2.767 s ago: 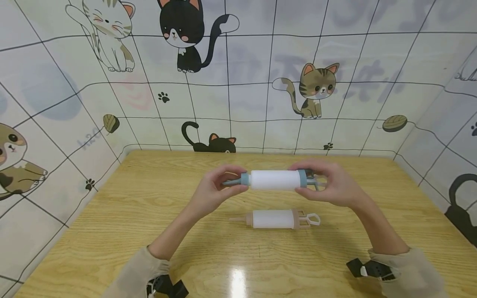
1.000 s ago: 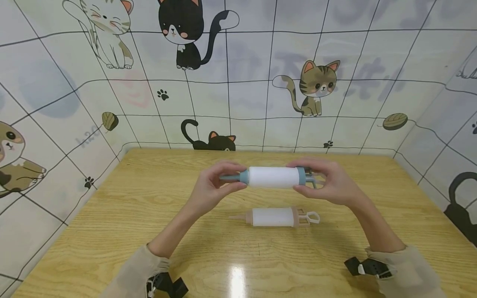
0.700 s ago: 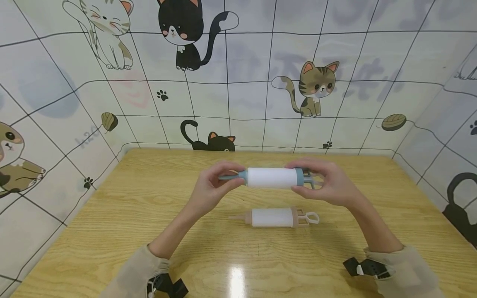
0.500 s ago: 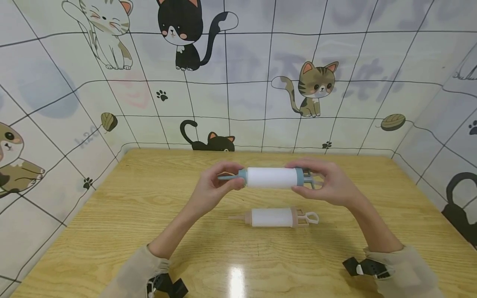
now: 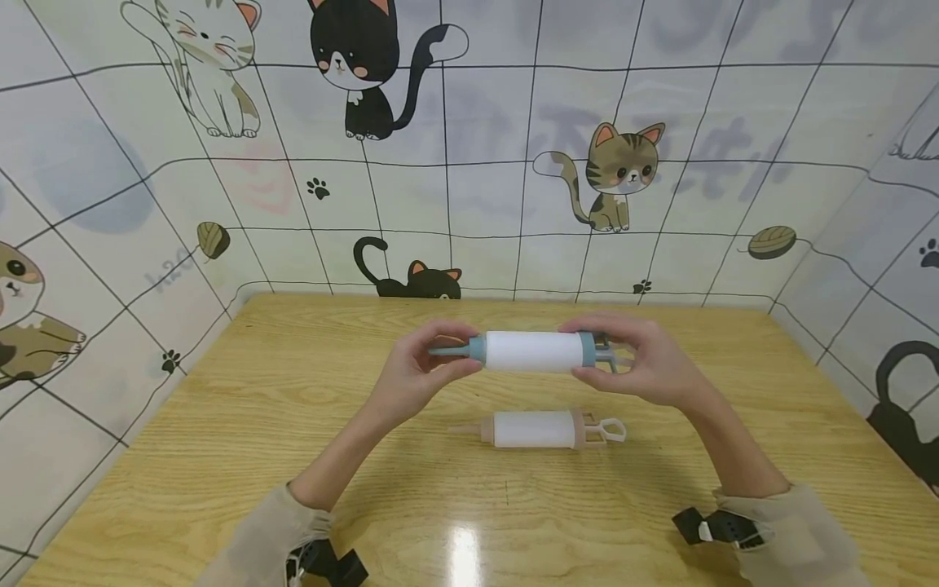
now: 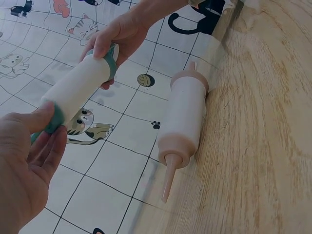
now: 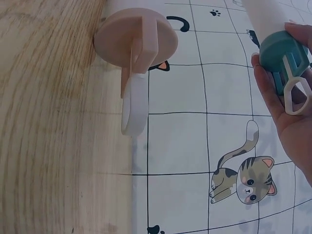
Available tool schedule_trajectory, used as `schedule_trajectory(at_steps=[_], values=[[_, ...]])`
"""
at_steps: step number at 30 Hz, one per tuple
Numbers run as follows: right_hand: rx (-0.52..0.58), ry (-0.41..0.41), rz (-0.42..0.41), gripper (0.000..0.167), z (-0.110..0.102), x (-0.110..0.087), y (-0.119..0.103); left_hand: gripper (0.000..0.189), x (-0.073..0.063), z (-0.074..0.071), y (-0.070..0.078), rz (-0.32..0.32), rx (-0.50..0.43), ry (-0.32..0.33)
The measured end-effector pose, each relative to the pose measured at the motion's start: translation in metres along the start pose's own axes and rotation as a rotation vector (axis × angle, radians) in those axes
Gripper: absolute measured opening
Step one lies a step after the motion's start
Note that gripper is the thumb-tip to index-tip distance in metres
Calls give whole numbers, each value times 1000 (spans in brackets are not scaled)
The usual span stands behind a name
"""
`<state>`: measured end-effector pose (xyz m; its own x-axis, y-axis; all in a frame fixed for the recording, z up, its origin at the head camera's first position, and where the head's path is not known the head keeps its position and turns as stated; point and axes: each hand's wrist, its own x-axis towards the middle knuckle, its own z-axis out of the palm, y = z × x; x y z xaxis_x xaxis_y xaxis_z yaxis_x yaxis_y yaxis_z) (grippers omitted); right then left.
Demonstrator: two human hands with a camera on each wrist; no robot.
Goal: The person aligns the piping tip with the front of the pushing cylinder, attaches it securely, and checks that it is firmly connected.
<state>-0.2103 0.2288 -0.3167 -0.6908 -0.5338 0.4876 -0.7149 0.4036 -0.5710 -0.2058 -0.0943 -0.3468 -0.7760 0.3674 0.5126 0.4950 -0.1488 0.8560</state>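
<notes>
Above the table, both hands hold a large syringe (image 5: 534, 351) level, with a white barrel and teal end caps. My left hand (image 5: 411, 371) pinches the front cap (image 5: 477, 350) between thumb and fingers, and the slim nozzle (image 5: 447, 351) points into that palm. At the other end, my right hand (image 5: 645, 359) grips the rear collar (image 7: 278, 48); the right wrist view shows the plunger's white loop handle (image 7: 288, 100) by the palm. Below lies a second syringe (image 5: 535, 430) with beige caps, its nozzle pointing left, touched by neither hand.
The wooden table (image 5: 293, 391) spreads around the beige-capped syringe. Behind and beside it hangs a gridded backdrop (image 5: 499, 196) printed with cartoon cats. Each sleeve carries a black wrist camera (image 5: 323, 561).
A small gap seen earlier between the front cap and the white barrel is gone. The nozzle's angle has altered, and the left fingers shifted slightly on the cap. The beige-capped syringe stays put.
</notes>
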Motion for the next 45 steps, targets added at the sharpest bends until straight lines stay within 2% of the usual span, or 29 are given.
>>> schedule_trajectory(at_steps=[5, 10, 19, 30, 37, 45], values=[[-4, 10, 2, 51, 1, 0, 1, 32, 0, 0, -1, 33, 17, 3], [6, 11, 2, 51, 3, 1, 1, 24, -1, -1, -1, 35, 34, 18], [22, 12, -1, 51, 3, 1, 0, 25, 1, -2, -1, -26, 26, 7], [37, 14, -9, 51, 3, 1, 0, 23, 0, -3, -2, -34, 33, 5], [40, 15, 1, 50, 3, 1, 0, 29, 1, -1, 0, 13, 68, 23], [35, 12, 18, 49, 3, 1, 0, 35, 2, 0, 0, 73, 15, 6]])
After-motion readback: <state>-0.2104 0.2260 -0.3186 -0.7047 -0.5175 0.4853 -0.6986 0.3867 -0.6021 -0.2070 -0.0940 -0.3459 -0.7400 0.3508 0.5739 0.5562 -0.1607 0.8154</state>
